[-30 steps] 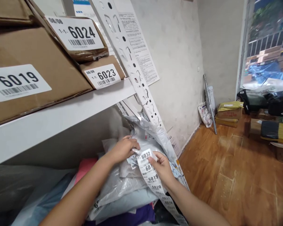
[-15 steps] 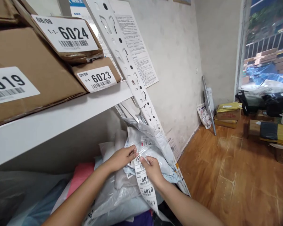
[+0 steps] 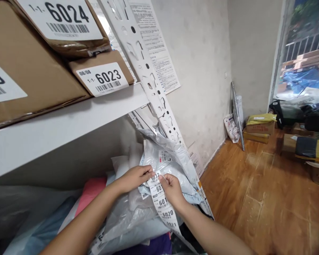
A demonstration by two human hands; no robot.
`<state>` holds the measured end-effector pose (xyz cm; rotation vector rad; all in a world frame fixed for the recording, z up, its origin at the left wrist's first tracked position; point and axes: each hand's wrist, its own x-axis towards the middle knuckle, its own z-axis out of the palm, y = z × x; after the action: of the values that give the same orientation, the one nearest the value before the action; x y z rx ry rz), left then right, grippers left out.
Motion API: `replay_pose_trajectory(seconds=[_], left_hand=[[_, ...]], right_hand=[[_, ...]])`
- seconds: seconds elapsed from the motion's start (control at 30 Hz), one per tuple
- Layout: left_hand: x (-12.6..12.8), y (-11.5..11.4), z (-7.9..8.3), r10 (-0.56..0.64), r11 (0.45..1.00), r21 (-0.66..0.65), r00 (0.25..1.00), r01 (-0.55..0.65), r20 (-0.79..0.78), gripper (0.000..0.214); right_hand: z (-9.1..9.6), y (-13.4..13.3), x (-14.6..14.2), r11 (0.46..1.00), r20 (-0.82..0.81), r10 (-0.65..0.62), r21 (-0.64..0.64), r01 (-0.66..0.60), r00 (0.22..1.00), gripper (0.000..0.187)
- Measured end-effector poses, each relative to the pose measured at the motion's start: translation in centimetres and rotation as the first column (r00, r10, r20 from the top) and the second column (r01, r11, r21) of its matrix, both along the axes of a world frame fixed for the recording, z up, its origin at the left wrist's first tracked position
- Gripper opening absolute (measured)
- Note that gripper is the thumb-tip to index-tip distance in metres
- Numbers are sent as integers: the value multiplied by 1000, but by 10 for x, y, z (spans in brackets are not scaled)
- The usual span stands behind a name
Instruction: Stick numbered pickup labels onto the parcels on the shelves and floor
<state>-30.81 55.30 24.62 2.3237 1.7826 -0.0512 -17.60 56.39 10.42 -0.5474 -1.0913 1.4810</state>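
On the label strip [image 3: 157, 195] held near its top by the left grip [image 3: 138, 178] and the right grip [image 3: 171, 189], "6032" is printed first, followed downward by two numbers of which only "601" can be read, then by "6020" and a number ending in "021". Above and left of the left grip, "1-1-6024" is shown on a brown package [image 3: 69, 46], and "08/08 1-1-6023" on the small carton [image 3: 119, 58] beneath it; farther left, on a large carton [image 3: 37, 63], only a final "9" is clearly shown. The print on the wall notice [image 3: 162, 53], well above both grips, is too small to be read.
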Motion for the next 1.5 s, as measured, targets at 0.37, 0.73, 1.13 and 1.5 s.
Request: replay_pose_trajectory(seconds=[0.37,0.73,1.13,1.5], left_hand=[[10,0,4,-7,1000,22,996,9,-94,36],[29,-1,-1,93,995,63,965,-80,-247,28],[42,1,-7,156,988,69,903,-140,-399,27],[63,-5,-12,326,944,201,844,-262,-426,48]], right_hand=[[3,-4,3,999,-59,17,-40,-19,998,47],[-5,-9,16,990,-59,118,-77,-122,991,48],[-17,-21,44,908,-186,297,-250,-337,937,44],[-59,-32,190,966,-16,181,-188,-180,983,46]])
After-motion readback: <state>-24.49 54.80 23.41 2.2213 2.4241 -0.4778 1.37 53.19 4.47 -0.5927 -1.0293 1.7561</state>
